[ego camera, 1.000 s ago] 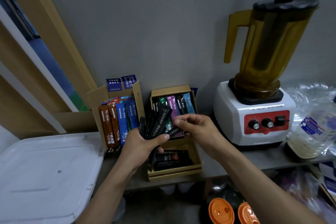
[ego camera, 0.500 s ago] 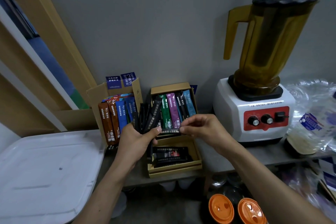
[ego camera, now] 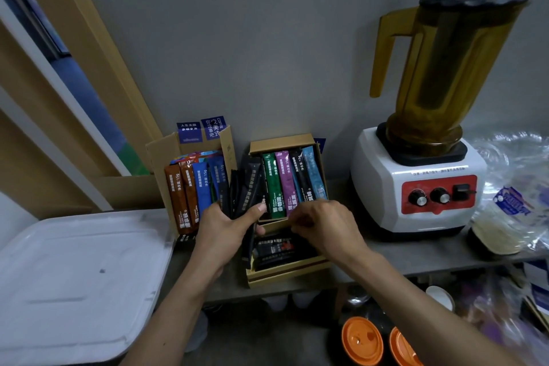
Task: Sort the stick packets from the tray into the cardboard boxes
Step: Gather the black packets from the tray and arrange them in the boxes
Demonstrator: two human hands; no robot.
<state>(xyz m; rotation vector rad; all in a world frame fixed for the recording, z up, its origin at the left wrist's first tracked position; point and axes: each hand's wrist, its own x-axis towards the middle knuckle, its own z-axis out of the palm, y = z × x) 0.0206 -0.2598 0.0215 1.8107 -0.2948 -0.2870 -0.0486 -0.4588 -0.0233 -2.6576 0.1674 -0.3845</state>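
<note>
Several black stick packets (ego camera: 248,190) are fanned loosely in the left hand (ego camera: 219,235), gripped only by their lower ends.

Risks, as judged:
- The fan is slack, so pulling one packet out could drag a neighbour with it. It would then drop onto the bench (ego camera: 416,258) or down the gap between the boxes.
- The black packets look alike. One could be missorted among the upright coloured packets (ego camera: 285,181) in the rear section of the right box (ego camera: 282,141).
- The left box (ego camera: 157,151) leans back against the wall, and a nudge from the left wrist might tip it.

Positions:
- The held fan stands upright between the left box and the right box, in front of both.
- The right hand (ego camera: 326,229) is over the right box's divider, fingers curled downward. I cannot tell whether it pinches a packet or nothing.
- Just below its fingertips, flat black packets (ego camera: 276,249) lie in the front section.
- The left box holds brown and blue packets.
- The white tray (ego camera: 74,276) sits well left of both hands, with no packets visible on it.
- The blender (ego camera: 416,196) stands to the right, apart from the work.
</note>
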